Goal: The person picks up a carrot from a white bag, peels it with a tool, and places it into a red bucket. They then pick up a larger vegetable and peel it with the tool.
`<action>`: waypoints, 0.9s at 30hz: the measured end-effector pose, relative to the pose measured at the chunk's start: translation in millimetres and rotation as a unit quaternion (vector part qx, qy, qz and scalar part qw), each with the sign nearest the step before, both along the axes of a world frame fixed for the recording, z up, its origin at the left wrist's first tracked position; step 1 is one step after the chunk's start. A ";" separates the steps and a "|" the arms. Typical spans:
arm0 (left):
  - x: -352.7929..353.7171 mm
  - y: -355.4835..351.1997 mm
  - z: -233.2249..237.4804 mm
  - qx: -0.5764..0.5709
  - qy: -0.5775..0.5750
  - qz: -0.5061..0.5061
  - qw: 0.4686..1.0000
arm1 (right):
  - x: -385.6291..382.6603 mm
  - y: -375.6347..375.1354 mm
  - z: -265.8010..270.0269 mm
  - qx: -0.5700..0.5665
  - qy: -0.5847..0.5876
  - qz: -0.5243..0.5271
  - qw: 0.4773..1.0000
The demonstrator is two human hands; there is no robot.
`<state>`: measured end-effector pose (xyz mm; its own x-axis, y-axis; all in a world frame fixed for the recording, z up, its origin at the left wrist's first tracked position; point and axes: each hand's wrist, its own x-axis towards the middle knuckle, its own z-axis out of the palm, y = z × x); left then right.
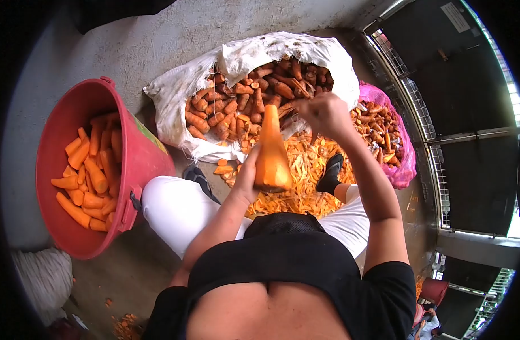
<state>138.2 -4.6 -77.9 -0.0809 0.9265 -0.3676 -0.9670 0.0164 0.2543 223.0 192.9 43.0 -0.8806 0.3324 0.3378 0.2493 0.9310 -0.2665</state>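
Observation:
A large peeled carrot [273, 161], bright orange with a dark patch at its thick lower end, stands nearly upright in my left hand [250, 174], whose fingers wrap its left side. To the upper right of the carrot, apart from it, is my right hand [324, 115], its fingers curled and blurred. Whatever those fingers hold is too unclear to name. Behind both hands a white sack [178, 110] lies open, full of unpeeled carrots [214, 107]. Orange peelings [297, 184] cover the floor below the hands.
On the left stands a red bucket [152, 161] of peeled carrots [96, 175]. A pink sack [406, 153] of carrot pieces is at the right. My legs flank the peelings. Dark panels line the right side, and a person [429, 325] shows at the lower right.

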 end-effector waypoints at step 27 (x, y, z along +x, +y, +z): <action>-5.2 -5.7 6.2 0.098 -0.110 -0.002 0.989 | 37.6 -36.2 -7.9 -0.354 0.094 -0.084 0.927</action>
